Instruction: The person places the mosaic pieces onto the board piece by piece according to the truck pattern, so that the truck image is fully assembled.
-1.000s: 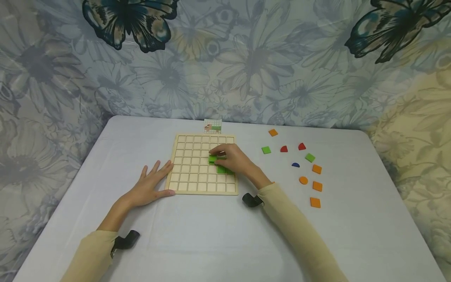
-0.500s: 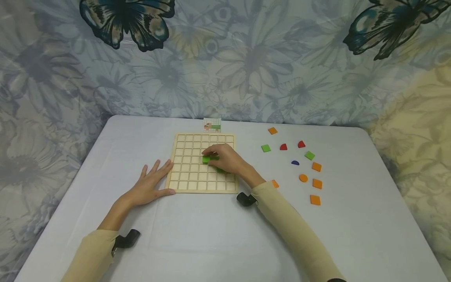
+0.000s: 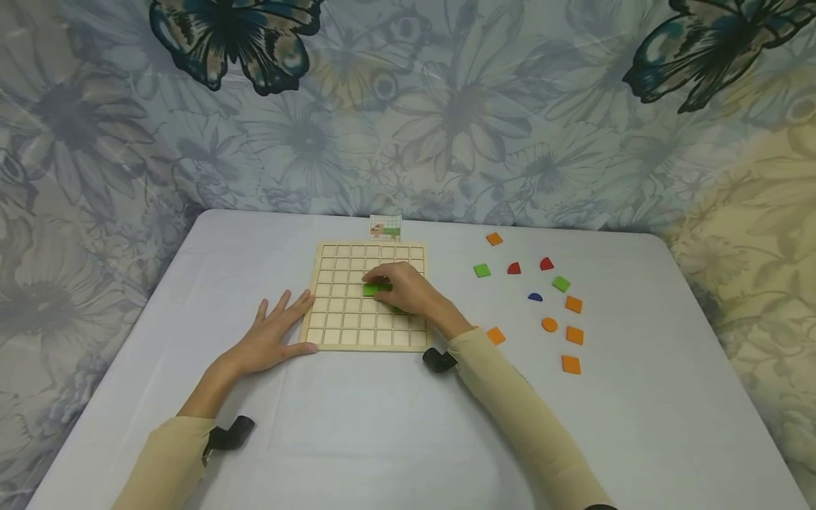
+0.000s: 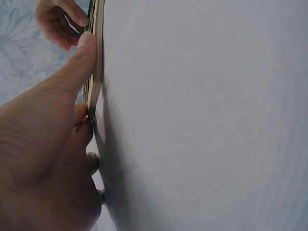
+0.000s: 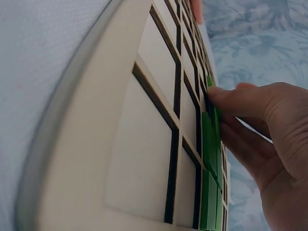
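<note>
A wooden grid board lies on the white table. Over its middle my right hand pinches a green square tile between thumb and fingers, low at the grid cells. Other green tiles sit in cells beneath and beside this hand, as the right wrist view shows; the head view has them mostly hidden by it. My left hand rests at the board's left edge with fingers spread. In the left wrist view its thumb lies along the board's rim.
Right of the board are scattered orange squares, an orange circle, green squares, red quarter-circle pieces and a blue half-circle. A small picture card lies behind the board. Patterned cloth hangs beyond the table.
My right hand has moved left across the board with the green tile, more in the first half second than the second. An orange square by its forearm has come into view. The left hand stays put.
</note>
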Tool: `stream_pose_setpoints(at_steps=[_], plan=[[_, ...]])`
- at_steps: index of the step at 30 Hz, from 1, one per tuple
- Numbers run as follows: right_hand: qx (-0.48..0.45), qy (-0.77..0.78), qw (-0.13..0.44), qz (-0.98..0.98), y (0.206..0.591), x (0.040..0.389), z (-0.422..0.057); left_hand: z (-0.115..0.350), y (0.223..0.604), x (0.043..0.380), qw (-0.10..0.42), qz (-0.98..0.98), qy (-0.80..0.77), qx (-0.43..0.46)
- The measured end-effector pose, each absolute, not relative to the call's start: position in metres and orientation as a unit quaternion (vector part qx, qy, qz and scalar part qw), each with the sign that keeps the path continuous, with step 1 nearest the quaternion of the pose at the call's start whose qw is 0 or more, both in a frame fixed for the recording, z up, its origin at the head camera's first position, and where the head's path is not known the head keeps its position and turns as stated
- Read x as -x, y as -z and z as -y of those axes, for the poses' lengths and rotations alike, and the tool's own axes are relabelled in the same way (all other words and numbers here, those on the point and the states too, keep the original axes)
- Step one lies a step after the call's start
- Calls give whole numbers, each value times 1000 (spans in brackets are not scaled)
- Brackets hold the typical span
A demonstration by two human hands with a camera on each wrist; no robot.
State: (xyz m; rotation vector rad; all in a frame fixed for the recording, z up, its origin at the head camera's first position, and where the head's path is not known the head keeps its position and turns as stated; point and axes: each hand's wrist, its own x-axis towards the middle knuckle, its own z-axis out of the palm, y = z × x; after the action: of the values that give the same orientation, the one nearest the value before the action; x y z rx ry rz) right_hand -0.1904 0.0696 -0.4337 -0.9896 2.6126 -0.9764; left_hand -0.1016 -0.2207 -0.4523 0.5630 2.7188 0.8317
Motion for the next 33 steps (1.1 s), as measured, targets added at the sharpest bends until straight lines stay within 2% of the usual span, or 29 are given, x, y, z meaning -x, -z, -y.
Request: stream_pose_setpoints(at_steps=[14,21,26,33], plan=[[338,335,89,-875,436,191,-69,220,450,100,123,-931,-288,-190],[337,367,78,-864,430,194,-86,221,454,99,117,-929,-294,-193],[318,403,57,-856,425,196,-113,223,456,100,120,-929,-292,-191],[289,432,-12,-854,422,197,-161,221,455,101,119,-928,-294,-196]])
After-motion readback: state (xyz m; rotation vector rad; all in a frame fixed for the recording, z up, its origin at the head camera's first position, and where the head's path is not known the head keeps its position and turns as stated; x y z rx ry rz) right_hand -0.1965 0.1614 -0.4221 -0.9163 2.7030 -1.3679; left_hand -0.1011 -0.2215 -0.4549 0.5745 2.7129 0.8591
